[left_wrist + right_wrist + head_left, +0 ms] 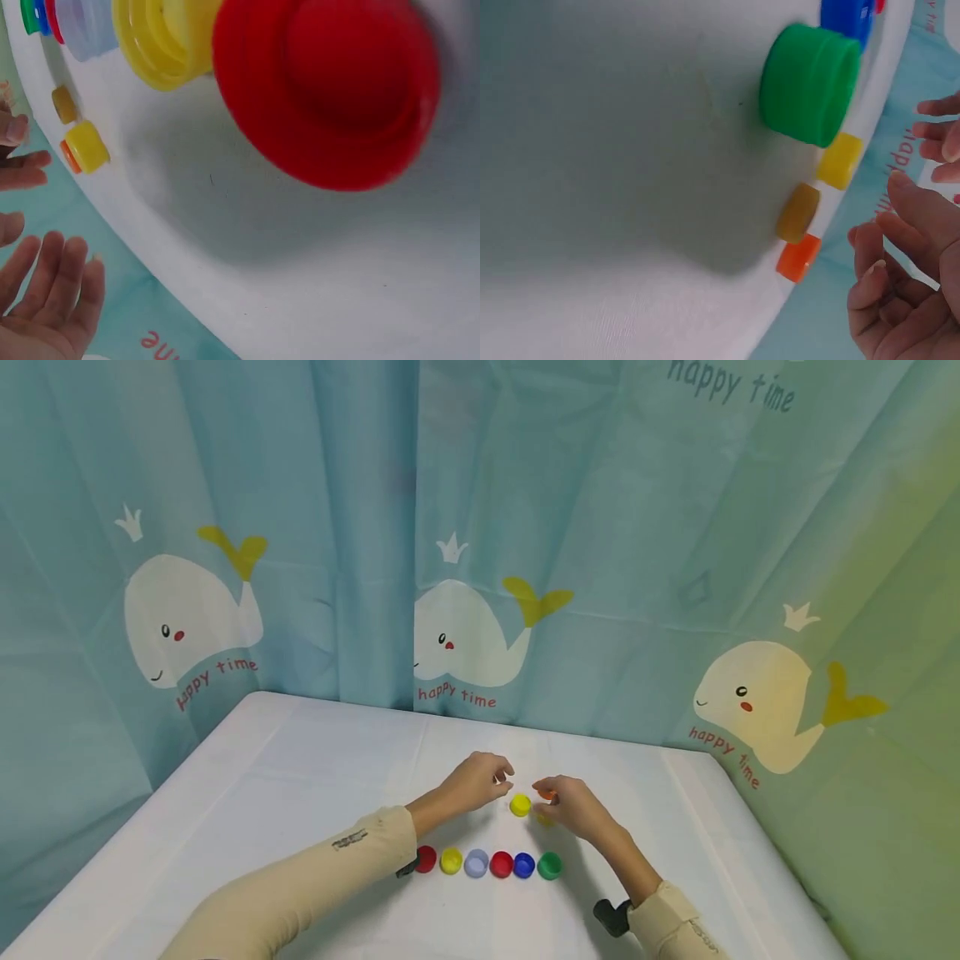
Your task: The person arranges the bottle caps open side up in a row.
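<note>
Red cap [326, 82] is looming nearest in left wrist view, ending our row [501, 864] of 6. Beyond, yellow cap [521, 805], amber cap [799, 213] and orange cap [798, 258] are lying loose. We seem to be reaching for these 3; next move is likely calling for pinching 1. Left hand [472, 781] and right hand [573, 804] are hovering, fingers loosely curved, moderately parted, gripping nothing.

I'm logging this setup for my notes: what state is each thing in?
Left hand, relaxed, holding nothing
Right hand, curled loosely, holding nothing
Left red cap, open side up
Front yellow cap, open side up
Pale cap, open side up
Right red cap, open side up
Blue cap, open side up
Green cap, open side up
Back yellow cap, unheld
Gold cap, unheld
Orange cap, unheld
Curtain, hanging in folds
</note>
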A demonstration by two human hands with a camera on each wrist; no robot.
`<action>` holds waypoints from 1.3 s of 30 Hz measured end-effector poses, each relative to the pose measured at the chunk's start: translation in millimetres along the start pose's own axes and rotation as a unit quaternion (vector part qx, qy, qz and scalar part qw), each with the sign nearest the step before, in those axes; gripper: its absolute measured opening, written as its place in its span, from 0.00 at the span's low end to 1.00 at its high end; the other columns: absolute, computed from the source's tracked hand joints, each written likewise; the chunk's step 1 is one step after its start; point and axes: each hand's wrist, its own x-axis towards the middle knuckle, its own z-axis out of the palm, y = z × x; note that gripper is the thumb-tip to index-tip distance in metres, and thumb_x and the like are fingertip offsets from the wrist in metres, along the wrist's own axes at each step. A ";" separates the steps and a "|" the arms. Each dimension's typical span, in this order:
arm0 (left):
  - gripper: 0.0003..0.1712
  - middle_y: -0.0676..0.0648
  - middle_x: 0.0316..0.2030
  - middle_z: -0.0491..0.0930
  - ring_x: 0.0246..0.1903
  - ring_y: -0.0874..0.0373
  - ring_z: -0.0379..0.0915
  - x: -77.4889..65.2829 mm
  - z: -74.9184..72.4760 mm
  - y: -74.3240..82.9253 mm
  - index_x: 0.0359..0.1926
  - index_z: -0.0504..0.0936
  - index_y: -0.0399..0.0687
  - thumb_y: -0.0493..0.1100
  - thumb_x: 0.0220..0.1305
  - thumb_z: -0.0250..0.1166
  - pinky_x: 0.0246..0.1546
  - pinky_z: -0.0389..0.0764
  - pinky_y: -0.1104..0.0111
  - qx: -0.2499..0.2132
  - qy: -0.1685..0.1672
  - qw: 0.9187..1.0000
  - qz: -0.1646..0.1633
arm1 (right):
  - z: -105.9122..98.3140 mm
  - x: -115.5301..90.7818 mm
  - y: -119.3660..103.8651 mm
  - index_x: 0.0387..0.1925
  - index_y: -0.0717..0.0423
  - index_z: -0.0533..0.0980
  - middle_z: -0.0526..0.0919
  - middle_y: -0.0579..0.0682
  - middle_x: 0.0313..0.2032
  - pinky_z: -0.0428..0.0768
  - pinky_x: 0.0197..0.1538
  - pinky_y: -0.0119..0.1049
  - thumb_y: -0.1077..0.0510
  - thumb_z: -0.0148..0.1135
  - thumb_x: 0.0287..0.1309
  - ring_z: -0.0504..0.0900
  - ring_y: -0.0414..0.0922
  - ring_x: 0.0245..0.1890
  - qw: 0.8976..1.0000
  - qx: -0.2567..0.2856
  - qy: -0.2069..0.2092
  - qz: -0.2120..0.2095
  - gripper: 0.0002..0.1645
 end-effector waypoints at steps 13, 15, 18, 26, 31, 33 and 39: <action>0.18 0.49 0.31 0.82 0.30 0.60 0.75 18.5 11.2 -31.3 0.44 0.83 0.37 0.44 0.55 0.70 0.36 0.77 0.71 -0.004 -0.099 0.994 -0.042 | 11.7 23.4 2.4 0.46 0.61 0.80 0.82 0.50 0.36 0.79 0.42 0.36 0.58 0.71 0.49 0.77 0.44 0.34 0.999 -0.027 -0.038 0.009 0.22; 0.19 0.48 0.31 0.82 0.30 0.60 0.75 20.2 13.5 -30.2 0.44 0.83 0.36 0.44 0.55 0.70 0.37 0.77 0.71 -0.007 -0.113 0.993 -0.045 | 12.6 23.5 3.2 0.46 0.61 0.80 0.82 0.50 0.36 0.79 0.42 0.35 0.58 0.72 0.49 0.77 0.43 0.34 0.999 -0.025 -0.041 0.008 0.21; 0.20 0.48 0.32 0.82 0.30 0.61 0.75 22.8 16.5 -26.0 0.45 0.83 0.36 0.45 0.55 0.70 0.37 0.77 0.72 -0.006 -0.132 0.990 -0.055 | 12.8 23.4 4.9 0.46 0.62 0.79 0.82 0.50 0.36 0.79 0.41 0.34 0.60 0.71 0.49 0.76 0.43 0.33 0.999 -0.024 -0.041 -0.001 0.21; 0.17 0.51 0.30 0.81 0.27 0.62 0.72 27.7 21.8 -16.9 0.45 0.84 0.40 0.44 0.55 0.70 0.32 0.75 0.75 0.006 -0.160 0.984 -0.077 | 11.7 21.4 8.1 0.44 0.64 0.79 0.81 0.49 0.32 0.79 0.40 0.36 0.64 0.71 0.48 0.75 0.43 0.31 0.998 -0.025 -0.052 -0.022 0.19; 0.15 0.51 0.31 0.81 0.27 0.62 0.71 27.3 22.5 -15.3 0.44 0.84 0.42 0.43 0.56 0.70 0.30 0.74 0.75 0.007 -0.162 0.984 -0.073 | 13.4 19.7 9.0 0.45 0.64 0.79 0.80 0.49 0.29 0.79 0.38 0.34 0.63 0.72 0.48 0.74 0.42 0.29 0.998 -0.024 -0.052 -0.026 0.20; 0.14 0.51 0.31 0.81 0.27 0.62 0.71 26.5 22.8 -15.5 0.44 0.85 0.43 0.43 0.56 0.69 0.30 0.74 0.76 0.006 -0.159 0.985 -0.073 | 14.5 19.7 8.5 0.45 0.64 0.79 0.79 0.48 0.29 0.79 0.38 0.33 0.63 0.71 0.48 0.74 0.42 0.29 0.998 -0.020 -0.050 -0.026 0.20; 0.11 0.52 0.32 0.81 0.29 0.62 0.72 24.1 22.5 -18.8 0.42 0.85 0.46 0.42 0.58 0.68 0.32 0.75 0.75 0.002 -0.147 0.986 -0.076 | 18.2 22.5 7.6 0.42 0.63 0.80 0.78 0.47 0.28 0.78 0.35 0.31 0.62 0.71 0.49 0.73 0.41 0.28 0.998 -0.021 -0.047 -0.041 0.17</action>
